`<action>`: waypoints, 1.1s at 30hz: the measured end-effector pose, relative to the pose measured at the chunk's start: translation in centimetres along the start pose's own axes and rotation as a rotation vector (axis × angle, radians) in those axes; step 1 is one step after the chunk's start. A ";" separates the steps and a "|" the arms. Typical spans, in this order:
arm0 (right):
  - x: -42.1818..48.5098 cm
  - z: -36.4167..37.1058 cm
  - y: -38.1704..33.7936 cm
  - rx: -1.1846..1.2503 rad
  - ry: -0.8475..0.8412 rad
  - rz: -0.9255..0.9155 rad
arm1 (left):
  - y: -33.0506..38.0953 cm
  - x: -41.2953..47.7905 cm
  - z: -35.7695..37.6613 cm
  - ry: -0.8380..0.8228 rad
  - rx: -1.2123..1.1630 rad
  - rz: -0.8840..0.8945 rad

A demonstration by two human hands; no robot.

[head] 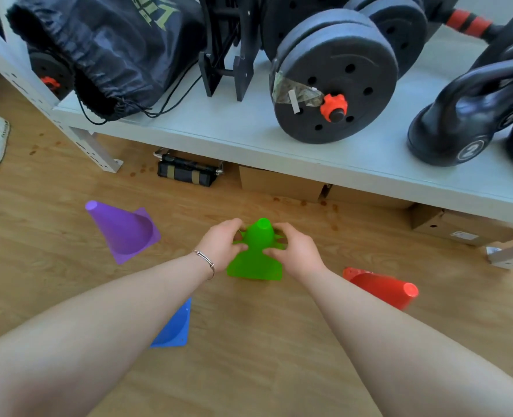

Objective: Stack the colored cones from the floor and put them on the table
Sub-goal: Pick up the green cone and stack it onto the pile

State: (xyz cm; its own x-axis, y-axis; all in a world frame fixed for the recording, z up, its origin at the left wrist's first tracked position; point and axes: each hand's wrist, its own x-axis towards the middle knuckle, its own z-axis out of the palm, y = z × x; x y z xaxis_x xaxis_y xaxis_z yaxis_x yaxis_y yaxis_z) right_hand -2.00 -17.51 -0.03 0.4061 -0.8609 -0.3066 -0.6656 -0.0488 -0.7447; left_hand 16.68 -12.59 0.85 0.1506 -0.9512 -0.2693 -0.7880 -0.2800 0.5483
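both hands on the green cone point(256, 251), mid-floor point(53, 182), just short of the surface point(249, 130) edge. left hand point(220, 243) grasps its left flank, right hand point(294, 251) its right flank, fingers wrapped round the upper cone. cone stands upright, tip up, base flat on the floor or near it; cannot tell if it has lifted.

other cones all tipped over: purple cone point(122, 230) far left, tip pointing far-left; blue cone point(174, 326) near left, half hidden under the left forearm; red cone point(384, 288) right, tip pointing right.

judgement: red lies closest to the right hand, blue to the left. each needs righting before the green one can seat over it.
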 end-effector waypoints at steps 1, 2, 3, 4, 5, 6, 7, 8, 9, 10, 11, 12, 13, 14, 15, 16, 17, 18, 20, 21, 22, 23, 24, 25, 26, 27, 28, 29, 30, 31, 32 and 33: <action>-0.6 -0.7 0.0 0.020 0.014 -0.005 | 0.7 -0.3 -0.4 0.005 -0.013 0.019; -1.3 -1.5 -0.2 0.033 0.024 -0.014 | 1.3 -0.7 -0.8 0.012 -0.028 0.033; -2.0 -2.6 -0.3 0.039 0.033 -0.026 | 2.2 -1.2 -1.1 0.019 -0.043 0.046; -2.8 -3.7 -0.5 0.035 0.041 -0.037 | 3.2 -1.6 -1.4 0.023 -0.057 0.053; -3.5 -4.9 -0.8 0.027 0.045 -0.047 | 4.2 -2.0 -1.7 0.026 -0.076 0.057; -4.2 -6.1 -1.0 0.021 0.049 -0.055 | 5.2 -2.4 -1.9 0.031 -0.098 0.061; -4.8 -7.3 -1.2 0.015 0.052 -0.063 | 6.3 -2.7 -2.0 0.040 -0.116 0.068; -5.4 -8.6 -1.4 0.007 0.057 -0.069 | 7.4 -3.0 -2.1 0.052 -0.127 0.078; -6.0 -9.8 -1.4 -0.003 0.062 -0.070 | 8.5 -3.3 -2.2 0.063 -0.134 0.093; -6.6 -11.1 -1.5 -0.011 0.067 -0.067 | 9.6 -3.5 -2.2 0.072 -0.136 0.112; -7.2 -12.3 -1.4 -0.017 0.073 -0.062 | 10.8 -3.6 -2.2 0.076 -0.135 0.138; -7.8 -13.5 -1.2 -0.024 0.080 -0.059 | 11.9 -3.7 -2.1 0.076 -0.130 0.166; -8.4 -14.6 -1.1 -0.034 0.091 -0.057 | 13.0 -3.8 -2.1 0.074 -0.125 0.195; -9.0 -15.7 -0.9 -0.043 0.107 -0.058 | 14.2 -3.8 -2.0 0.073 -0.121 0.223; -9.6 -16.6 -0.6 -0.050 0.126 -0.060 | 15.2 -3.8 -1.9 0.073 -0.115 0.249; -10.3 -17.5 -0.3 -0.055 0.145 -0.060 | 16.2 -3.8 -1.8 0.073 -0.108 0.273; -10.9 -18.4 0.0 -0.060 0.162 -0.057 | 17.1 -3.8 -1.5 0.071 -0.103 0.294; -11.5 -19.1 0.5 -0.065 0.172 -0.052 | 17.9 -3.8 -1.2 0.063 -0.095 0.312; -12.5 -20.1 1.5 -0.066 0.182 -0.034 | 19.2 -3.7 -0.1 0.038 -0.075 0.341; -13.0 -20.5 2.2 -0.063 0.186 -0.023 | 19.7 -3.6 0.5 0.021 -0.070 0.348; -13.5 -20.7 2.9 -0.060 0.191 -0.010 | 20.1 -3.6 1.2 0.004 -0.068 0.353; -13.9 -20.8 3.6 -0.055 0.196 0.003 | 20.5 -3.6 2.0 -0.011 -0.064 0.357; -14.2 -20.9 4.3 -0.048 0.203 0.016 | 20.8 -3.5 2.8 -0.022 -0.059 0.363; -14.5 -20.8 5.1 -0.042 0.211 0.030 | 21.0 -3.5 3.5 -0.032 -0.054 0.369; -14.8 -20.8 5.8 -0.036 0.218 0.044 | 21.2 -3.4 4.2 -0.042 -0.054 0.374; -15.1 -20.6 6.5 -0.032 0.224 0.057 | 21.4 -3.4 4.9 -0.052 -0.054 0.378; -15.3 -20.4 7.1 -0.026 0.230 0.068 | 21.5 -3.3 5.5 -0.060 -0.049 0.382; -15.4 -20.2 7.8 -0.019 0.236 0.075 | 21.5 -3.2 6.2 -0.066 -0.040 0.387; -15.5 -19.9 8.4 -0.014 0.243 0.080 | 21.5 -3.1 6.8 -0.072 -0.032 0.390; -15.5 -19.7 9.0 -0.012 0.251 0.085 | 21.5 -3.0 7.3 -0.080 -0.025 0.390; -15.5 -19.5 9.5 -0.011 0.259 0.092 | 21.5 -2.8 7.9 -0.089 -0.021 0.389; -15.5 -19.3 10.1 -0.007 0.264 0.101 | 21.5 -2.7 8.4 -0.100 -0.022 0.387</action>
State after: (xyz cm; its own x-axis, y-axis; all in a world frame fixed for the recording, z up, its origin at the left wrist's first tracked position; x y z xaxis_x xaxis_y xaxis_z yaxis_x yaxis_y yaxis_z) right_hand -27.09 -14.46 8.63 0.1609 -0.9637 -0.2131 -0.6994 0.0410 -0.7136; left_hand -5.63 -14.99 6.71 -0.2143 -0.9700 -0.1145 -0.7622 0.0928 0.6407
